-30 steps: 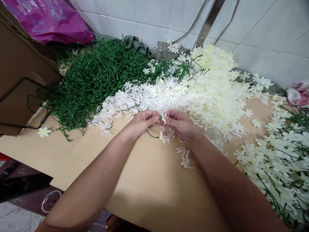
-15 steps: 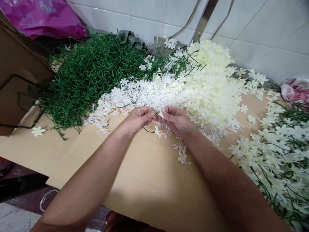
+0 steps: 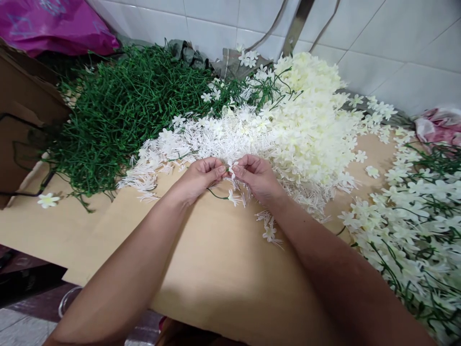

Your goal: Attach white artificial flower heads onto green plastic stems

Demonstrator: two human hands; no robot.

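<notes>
My left hand [image 3: 201, 177] pinches a short green plastic stem [image 3: 226, 168] between thumb and fingers. Fingertip to fingertip with it, my right hand [image 3: 257, 177] pinches a small white artificial flower [image 3: 233, 168] at the tip of that stem. Whether the stem passes through the flower is too small to tell. Just under the hands lies a flower on a curved green stem [image 3: 219, 195]. Behind the hands spreads a heap of white stamen pieces [image 3: 201, 139], with a pile of cream petals [image 3: 309, 105] to its right.
A mound of green stems [image 3: 133, 110] fills the back left, beside a cardboard box [image 3: 29, 96] and a purple bag [image 3: 57, 26]. Stemmed white flowers [image 3: 406, 226] cover the right side. A tiled wall [image 3: 212, 19] closes off the back of the cardboard-covered surface [image 3: 216, 269].
The whole view has shifted slightly, so everything sits a bit further left and up. Both hands keep their pinch; the white flower between them now shows its petals spread more.
</notes>
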